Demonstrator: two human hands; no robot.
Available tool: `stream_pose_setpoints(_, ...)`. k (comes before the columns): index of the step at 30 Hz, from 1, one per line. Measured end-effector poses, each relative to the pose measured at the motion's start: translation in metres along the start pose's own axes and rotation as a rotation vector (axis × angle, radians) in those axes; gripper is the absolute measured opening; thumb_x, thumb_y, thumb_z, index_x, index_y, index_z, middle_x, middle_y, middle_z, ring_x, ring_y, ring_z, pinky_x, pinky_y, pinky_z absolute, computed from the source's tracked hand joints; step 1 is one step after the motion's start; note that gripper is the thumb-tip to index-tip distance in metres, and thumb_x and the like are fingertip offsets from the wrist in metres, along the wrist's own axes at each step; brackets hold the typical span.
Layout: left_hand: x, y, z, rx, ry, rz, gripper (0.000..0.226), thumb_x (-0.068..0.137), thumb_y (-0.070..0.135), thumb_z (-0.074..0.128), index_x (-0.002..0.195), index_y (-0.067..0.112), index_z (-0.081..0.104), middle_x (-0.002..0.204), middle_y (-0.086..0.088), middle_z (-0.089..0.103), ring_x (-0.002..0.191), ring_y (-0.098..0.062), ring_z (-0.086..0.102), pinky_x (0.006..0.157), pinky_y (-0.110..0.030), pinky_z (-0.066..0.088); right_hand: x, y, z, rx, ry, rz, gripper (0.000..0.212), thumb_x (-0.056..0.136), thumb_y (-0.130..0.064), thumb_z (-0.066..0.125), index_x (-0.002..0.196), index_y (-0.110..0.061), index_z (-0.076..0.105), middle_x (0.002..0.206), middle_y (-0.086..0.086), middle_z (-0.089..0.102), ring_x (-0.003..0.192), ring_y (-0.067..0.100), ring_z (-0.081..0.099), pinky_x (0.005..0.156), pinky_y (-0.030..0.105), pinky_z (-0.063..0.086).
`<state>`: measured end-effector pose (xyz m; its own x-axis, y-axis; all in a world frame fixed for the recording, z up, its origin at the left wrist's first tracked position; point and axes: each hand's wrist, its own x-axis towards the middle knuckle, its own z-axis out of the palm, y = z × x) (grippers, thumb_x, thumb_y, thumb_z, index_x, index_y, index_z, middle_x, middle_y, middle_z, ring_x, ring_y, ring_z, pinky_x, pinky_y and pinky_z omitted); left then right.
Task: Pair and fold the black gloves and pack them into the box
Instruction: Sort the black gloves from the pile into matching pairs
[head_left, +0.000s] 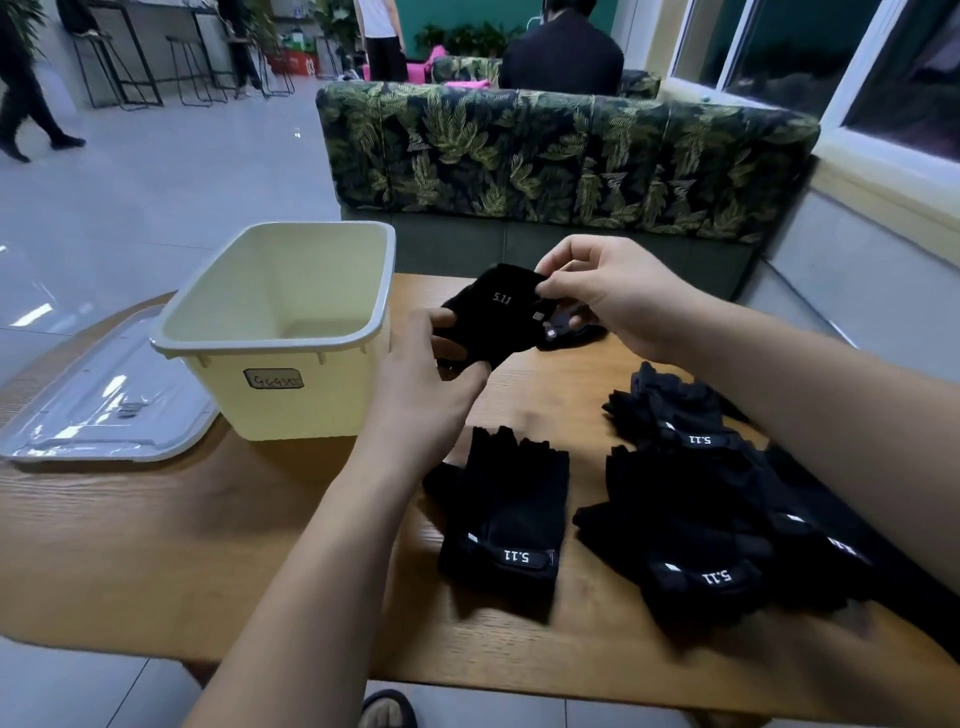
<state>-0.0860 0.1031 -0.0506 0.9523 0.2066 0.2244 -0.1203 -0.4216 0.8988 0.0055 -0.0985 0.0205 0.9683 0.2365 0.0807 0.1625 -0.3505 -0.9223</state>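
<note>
Brand mark "5.11" in white on the raised black fabric glove (502, 298). Same mark, upside down to the camera, on the wrist strap of the flat black fingerless glove (511, 519) and on two gloves in the black glove heap (675, 499). On the cream plastic box (311, 405), a white sticker (274, 379) with handwritten characters, not legible.

My left grip (421, 384) and right grip (618, 296) are bare. My left forearm (322, 545) and right forearm (810, 415) are bare too. Below the surface (208, 545) edge, my foot wears a dark strapped sandal (387, 709).
</note>
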Motion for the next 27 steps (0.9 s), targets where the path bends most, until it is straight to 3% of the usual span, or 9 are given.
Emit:
stream_pose_setpoints(2, 0.001, 0.003, 0.003, -0.078, 0.040, -0.018, 0.053, 0.094, 0.031, 0.075, 0.139, 0.037, 0.048, 0.112, 0.002, 0.070, 0.098, -0.006, 0.069, 0.073, -0.011, 0.049, -0.010, -0.003, 0.001, 0.002, -0.066, -0.005, 0.012, 0.094, -0.002, 0.075, 0.095, -0.013, 0.072, 0.090, 0.009, 0.075, 0.070, 0.019, 0.064, 0.060, 0.029, 0.051)
stream_pose_setpoints(5, 0.001, 0.004, 0.005, -0.141, 0.022, -0.027, 0.060, 0.095, 0.038, 0.074, 0.144, 0.051, 0.041, 0.115, -0.002, 0.068, 0.103, -0.012, 0.070, 0.085, -0.024, 0.057, -0.022, -0.005, 0.003, -0.140, -0.073, -0.066, 0.008, 0.094, -0.003, 0.074, 0.098, -0.010, 0.072, 0.083, 0.003, 0.073, 0.060, 0.009, 0.062, 0.058, 0.024, 0.053)
stream_pose_setpoints(7, -0.001, 0.004, 0.005, -0.106, -0.018, 0.016, 0.056, 0.095, 0.028, 0.073, 0.140, 0.050, 0.049, 0.118, 0.004, 0.068, 0.106, -0.009, 0.069, 0.091, -0.020, 0.056, -0.028, -0.001, 0.006, -0.262, -0.043, -0.150, 0.008, 0.093, -0.004, 0.074, 0.098, -0.011, 0.073, 0.084, 0.005, 0.076, 0.064, 0.013, 0.068, 0.063, 0.027, 0.059)
stream_pose_setpoints(9, -0.001, 0.004, 0.007, -0.083, -0.055, 0.069, 0.046, 0.094, 0.013, 0.069, 0.132, 0.040, 0.063, 0.119, 0.012, 0.071, 0.109, -0.005, 0.069, 0.102, -0.028, 0.055, -0.031, 0.008, 0.008, -0.351, -0.022, -0.257, 0.012, 0.090, -0.004, 0.074, 0.095, -0.014, 0.073, 0.084, 0.002, 0.077, 0.074, 0.014, 0.073, 0.070, 0.027, 0.060)
stream_pose_setpoints(13, -0.003, 0.000, 0.008, 0.043, -0.172, 0.121, 0.063, 0.083, -0.009, 0.051, 0.128, 0.033, 0.069, 0.128, 0.016, 0.066, 0.124, 0.001, 0.060, 0.112, -0.030, 0.048, -0.039, 0.036, 0.012, -0.544, -0.061, -0.399, 0.013, 0.088, -0.008, 0.078, 0.094, -0.018, 0.073, 0.089, -0.009, 0.073, 0.082, 0.007, 0.067, 0.072, 0.017, 0.049)
stream_pose_setpoints(15, -0.001, -0.007, 0.008, 0.152, -0.225, 0.083, 0.059, 0.086, -0.005, 0.052, 0.131, 0.031, 0.067, 0.132, 0.013, 0.065, 0.126, -0.005, 0.059, 0.114, -0.032, 0.046, -0.039, 0.056, 0.015, -0.658, -0.103, -0.452, 0.013, 0.089, -0.008, 0.076, 0.096, -0.018, 0.071, 0.094, -0.008, 0.069, 0.086, 0.010, 0.065, 0.076, 0.024, 0.051)
stream_pose_setpoints(18, 0.000, -0.016, 0.009, 0.303, -0.295, -0.001, 0.045, 0.098, 0.007, 0.053, 0.135, 0.029, 0.064, 0.132, 0.004, 0.065, 0.119, -0.016, 0.063, 0.101, -0.026, 0.046, -0.037, 0.081, 0.020, -0.837, -0.175, -0.436, 0.017, 0.087, -0.008, 0.068, 0.097, -0.021, 0.069, 0.097, -0.009, 0.063, 0.092, 0.017, 0.063, 0.079, 0.042, 0.054)
stream_pose_setpoints(22, 0.002, -0.025, 0.012, 0.394, -0.293, -0.039, 0.038, 0.100, 0.017, 0.053, 0.133, 0.030, 0.066, 0.132, 0.007, 0.056, 0.116, -0.012, 0.057, 0.102, -0.024, 0.042, -0.035, 0.090, 0.021, -0.828, -0.277, -0.388, 0.019, 0.086, -0.006, 0.068, 0.100, -0.017, 0.075, 0.095, -0.004, 0.071, 0.089, 0.018, 0.065, 0.081, 0.038, 0.053)
stream_pose_setpoints(27, 0.007, -0.033, 0.018, 0.405, -0.232, -0.019, 0.027, 0.101, 0.035, 0.054, 0.121, 0.041, 0.071, 0.116, 0.011, 0.052, 0.119, -0.017, 0.057, 0.111, -0.041, 0.046, -0.021, 0.085, 0.021, -0.724, -0.292, -0.220, 0.019, 0.093, -0.015, 0.062, 0.101, -0.026, 0.076, 0.089, -0.012, 0.074, 0.082, 0.005, 0.068, 0.076, 0.030, 0.056)
